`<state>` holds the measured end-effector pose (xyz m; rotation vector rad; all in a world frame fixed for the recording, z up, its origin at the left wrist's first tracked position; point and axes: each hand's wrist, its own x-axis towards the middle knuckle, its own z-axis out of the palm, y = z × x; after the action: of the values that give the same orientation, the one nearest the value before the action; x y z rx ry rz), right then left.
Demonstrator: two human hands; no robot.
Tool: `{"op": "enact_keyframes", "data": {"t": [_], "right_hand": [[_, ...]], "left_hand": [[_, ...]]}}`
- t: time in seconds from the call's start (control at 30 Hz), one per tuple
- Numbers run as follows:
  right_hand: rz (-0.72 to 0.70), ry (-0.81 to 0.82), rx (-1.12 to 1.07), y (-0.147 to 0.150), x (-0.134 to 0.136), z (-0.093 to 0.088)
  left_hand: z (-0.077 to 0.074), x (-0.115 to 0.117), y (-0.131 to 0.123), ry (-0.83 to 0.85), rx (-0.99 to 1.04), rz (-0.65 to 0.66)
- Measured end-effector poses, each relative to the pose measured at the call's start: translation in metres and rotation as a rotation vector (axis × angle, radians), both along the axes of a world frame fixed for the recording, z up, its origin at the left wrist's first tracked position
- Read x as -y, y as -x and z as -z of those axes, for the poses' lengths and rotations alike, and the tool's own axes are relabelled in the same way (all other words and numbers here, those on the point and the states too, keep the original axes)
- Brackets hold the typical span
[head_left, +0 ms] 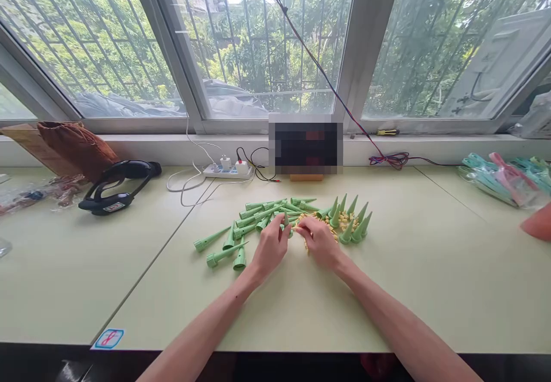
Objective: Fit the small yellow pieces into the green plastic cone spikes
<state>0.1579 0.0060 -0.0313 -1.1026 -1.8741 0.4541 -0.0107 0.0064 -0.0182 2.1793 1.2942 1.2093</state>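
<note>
My left hand [270, 245] is closed around a green plastic spike [286, 219], its pointed end up. My right hand [321, 243] meets it at the centre, thumb and fingers pinched on a small yellow piece [295, 228] against the spike's side. Whether the piece sits in the spike cannot be made out. Left of my hands, several long green spikes [224, 254] with ribbed caps lie in a loose heap. To the right, several green cones [357, 230] stand point up around a scatter of small yellow pieces [345, 220], partly hidden by my right hand.
Behind the heap stand a blurred screen [306, 148] and a power strip [228, 170] with white cables. A black headset [118, 187] and brown bag [80, 147] lie left. Bagged coloured straps [501, 178] and an orange object [538, 222] lie right. The table's front edge is near.
</note>
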Motion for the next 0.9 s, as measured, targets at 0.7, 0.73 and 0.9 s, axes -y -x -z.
{"op": "enact_keyframes", "data": {"t": [0.7,0.73,0.9], "right_hand": [[0.045,-0.007,0.063,0.0010,-0.0005,0.0018],[0.053,-0.014,0.053,0.0015,-0.0004,0.0018],[0.092,-0.049,0.000,0.0026,-0.0007,0.0018]], "left_hand": [[-0.0029,0.0030,-0.0037,0.053,0.049,0.013],[-0.0030,0.0031,-0.0040,0.062,0.051,0.014],[-0.0018,0.0044,-0.0058,0.165,0.107,0.053]]}}
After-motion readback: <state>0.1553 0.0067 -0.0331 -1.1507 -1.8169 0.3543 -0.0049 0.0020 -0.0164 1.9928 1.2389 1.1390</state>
